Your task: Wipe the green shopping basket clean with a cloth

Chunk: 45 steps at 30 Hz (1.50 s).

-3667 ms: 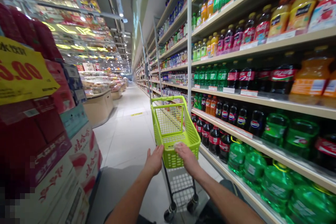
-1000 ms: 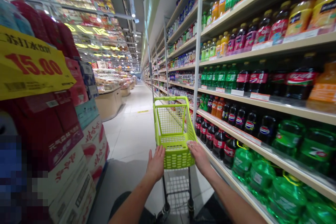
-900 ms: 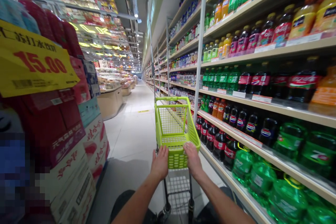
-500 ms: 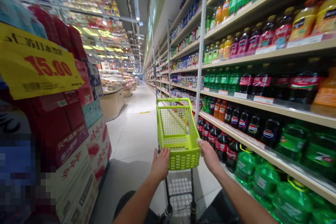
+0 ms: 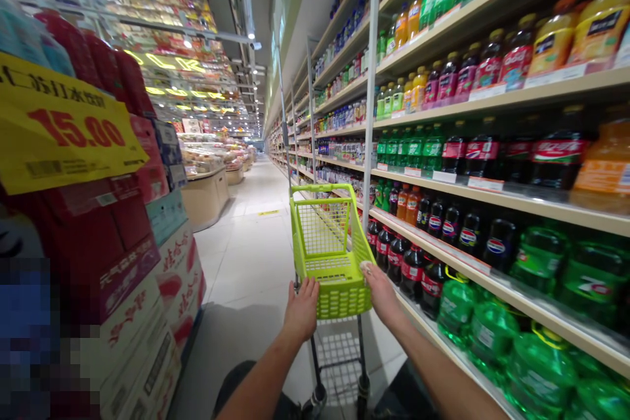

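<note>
Lime-green plastic makes up the basket of the small cart, which stands on the pale tiled floor just in front of the person's knees. The left hand lays its fingers on the near left corner; whether its grip is closed, I cannot tell. The right hand pinches a small white wad at the right rim. Stacked boxes and a yellow price sign flank the cart at left, shelves of bottles at right; farther on, a rounded display stand borders the aisle.
</note>
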{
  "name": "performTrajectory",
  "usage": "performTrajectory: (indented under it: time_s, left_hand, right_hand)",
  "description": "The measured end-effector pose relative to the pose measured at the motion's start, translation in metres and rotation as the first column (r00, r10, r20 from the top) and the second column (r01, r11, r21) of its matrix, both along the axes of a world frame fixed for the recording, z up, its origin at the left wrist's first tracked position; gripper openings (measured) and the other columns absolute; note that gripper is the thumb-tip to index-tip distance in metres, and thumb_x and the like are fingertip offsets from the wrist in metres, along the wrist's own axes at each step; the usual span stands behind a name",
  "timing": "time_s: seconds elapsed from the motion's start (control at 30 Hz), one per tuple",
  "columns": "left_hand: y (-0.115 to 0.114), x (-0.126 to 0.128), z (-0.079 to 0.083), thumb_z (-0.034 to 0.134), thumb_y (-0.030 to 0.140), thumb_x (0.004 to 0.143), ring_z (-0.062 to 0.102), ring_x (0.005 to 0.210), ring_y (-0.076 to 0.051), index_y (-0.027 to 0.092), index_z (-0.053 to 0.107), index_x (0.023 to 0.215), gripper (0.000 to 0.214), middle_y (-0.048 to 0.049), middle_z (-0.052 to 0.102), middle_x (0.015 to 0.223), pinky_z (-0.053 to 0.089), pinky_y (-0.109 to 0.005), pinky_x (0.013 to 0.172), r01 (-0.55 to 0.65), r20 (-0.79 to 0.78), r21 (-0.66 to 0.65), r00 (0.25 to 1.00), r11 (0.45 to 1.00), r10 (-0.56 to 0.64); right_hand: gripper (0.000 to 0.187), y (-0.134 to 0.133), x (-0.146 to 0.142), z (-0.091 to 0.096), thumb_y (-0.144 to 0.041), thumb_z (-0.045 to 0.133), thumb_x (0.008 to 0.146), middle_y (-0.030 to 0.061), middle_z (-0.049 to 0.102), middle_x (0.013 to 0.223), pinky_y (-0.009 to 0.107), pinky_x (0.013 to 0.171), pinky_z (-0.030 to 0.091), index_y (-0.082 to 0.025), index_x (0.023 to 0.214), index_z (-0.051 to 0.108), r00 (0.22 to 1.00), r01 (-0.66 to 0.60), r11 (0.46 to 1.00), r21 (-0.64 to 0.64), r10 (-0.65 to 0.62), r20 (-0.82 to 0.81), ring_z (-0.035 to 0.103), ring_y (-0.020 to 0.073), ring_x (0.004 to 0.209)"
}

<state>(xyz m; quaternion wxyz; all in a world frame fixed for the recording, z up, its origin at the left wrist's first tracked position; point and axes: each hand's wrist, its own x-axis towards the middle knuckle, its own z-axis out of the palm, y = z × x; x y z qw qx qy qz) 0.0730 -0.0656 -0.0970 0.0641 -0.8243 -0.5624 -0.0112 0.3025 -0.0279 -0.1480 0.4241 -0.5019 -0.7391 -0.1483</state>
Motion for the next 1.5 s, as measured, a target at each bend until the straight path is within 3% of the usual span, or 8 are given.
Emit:
performTrajectory:
  time_s: [0.17, 0.37, 0.47, 0.6, 0.83, 1.03, 1.23, 1.5]
  left_hand:
    - [0.001, 0.001, -0.008, 0.031, 0.007, 0.068, 0.012, 0.134, -0.019, 0.014, 0.018, 0.136, 0.069, -0.0068, 0.018, 0.145, 0.007, -0.053, 0.106, 0.004, -0.026, 0.041, 1.0, 0.999, -0.003]
    - [-0.005, 0.0, -0.002, 0.031, 0.009, 0.07, 0.012, 0.134, -0.021, 0.011, 0.017, 0.136, 0.068, -0.0076, 0.016, 0.146, 0.008, -0.054, 0.106, 0.0, -0.019, 0.022, 1.0, 1.0, 0.001]
    - [-0.008, 0.008, 0.003, 0.027, 0.01, 0.074, 0.012, 0.134, -0.021, 0.01, 0.02, 0.136, 0.063, -0.0087, 0.018, 0.145, 0.008, -0.053, 0.107, -0.004, -0.004, 0.028, 1.0, 1.0, 0.004]
    - [-0.009, 0.012, 0.006, 0.025, 0.014, 0.077, 0.013, 0.134, -0.019, 0.012, 0.021, 0.136, 0.058, -0.0072, 0.018, 0.145, 0.008, -0.05, 0.108, 0.071, 0.001, 0.02, 0.997, 0.997, -0.071]
    - [-0.008, 0.018, 0.007, 0.032, 0.014, 0.071, 0.013, 0.134, -0.02, 0.01, 0.02, 0.136, 0.066, -0.0082, 0.018, 0.145, 0.007, -0.052, 0.107, 0.043, -0.004, -0.012, 0.999, 0.999, -0.043]
    - [-0.005, 0.024, 0.008, 0.028, 0.014, 0.073, 0.013, 0.134, -0.019, 0.011, 0.021, 0.136, 0.063, -0.0079, 0.019, 0.145, 0.006, -0.05, 0.108, 0.087, -0.006, -0.004, 0.996, 0.996, -0.087]
    - [-0.003, 0.018, 0.003, 0.034, 0.013, 0.068, 0.012, 0.134, -0.02, 0.01, 0.017, 0.136, 0.07, -0.0076, 0.015, 0.146, 0.006, -0.051, 0.107, 0.058, -0.032, -0.015, 0.998, 0.998, -0.058]
    - [-0.002, 0.013, -0.002, 0.032, 0.01, 0.067, 0.01, 0.134, -0.019, 0.011, 0.016, 0.137, 0.072, -0.0076, 0.015, 0.146, 0.007, -0.05, 0.108, 0.053, -0.043, -0.003, 0.998, 0.999, -0.053]
  right_hand:
    - [0.034, 0.001, -0.057, -0.011, -0.012, 0.036, 0.086, 0.0084, 0.057, 0.119, 0.047, 0.098, 0.035, -0.019, 0.11, 0.059, 0.985, -0.11, 0.993, 0.034, 0.105, 0.139, 0.045, 0.0224, 0.116]
    - [0.037, 0.006, -0.001, -0.003, -0.013, 0.032, 0.087, 0.0095, 0.055, 0.121, 0.044, 0.096, 0.038, -0.018, 0.114, 0.056, 0.998, 0.035, 0.999, -0.013, -0.034, 0.048, 0.046, 0.0221, 0.115]
    - [0.036, 0.006, -0.02, -0.005, -0.011, 0.034, 0.085, 0.012, 0.056, 0.118, 0.046, 0.097, 0.036, -0.017, 0.11, 0.059, 0.998, 0.049, 0.999, -0.009, -0.049, 0.036, 0.047, 0.0228, 0.114]
    - [0.032, 0.005, -0.064, -0.011, -0.011, 0.039, 0.084, 0.0096, 0.057, 0.117, 0.048, 0.097, 0.035, -0.018, 0.107, 0.06, 0.985, -0.068, 0.997, 0.021, 0.064, 0.162, 0.045, 0.0227, 0.117]
    - [0.037, 0.004, -0.001, 0.003, -0.009, 0.034, 0.085, 0.0132, 0.054, 0.12, 0.043, 0.097, 0.037, -0.014, 0.114, 0.056, 0.992, 0.118, 0.992, -0.053, -0.115, 0.06, 0.045, 0.0224, 0.116]
    - [0.032, 0.001, -0.045, -0.004, -0.011, 0.04, 0.085, 0.006, 0.057, 0.119, 0.042, 0.1, 0.035, -0.019, 0.108, 0.06, 0.987, -0.088, 0.995, -0.037, 0.092, 0.134, 0.045, 0.0201, 0.117]
    - [0.038, 0.005, 0.011, 0.006, -0.009, 0.037, 0.084, 0.0092, 0.052, 0.123, 0.045, 0.097, 0.037, -0.018, 0.116, 0.055, 0.999, 0.041, 0.998, -0.045, -0.04, 0.02, 0.044, 0.0224, 0.117]
    - [0.033, 0.001, -0.043, -0.006, -0.012, 0.04, 0.085, 0.0081, 0.055, 0.121, 0.044, 0.098, 0.036, -0.019, 0.112, 0.057, 0.982, -0.139, 0.99, -0.026, 0.141, 0.122, 0.042, 0.0208, 0.119]
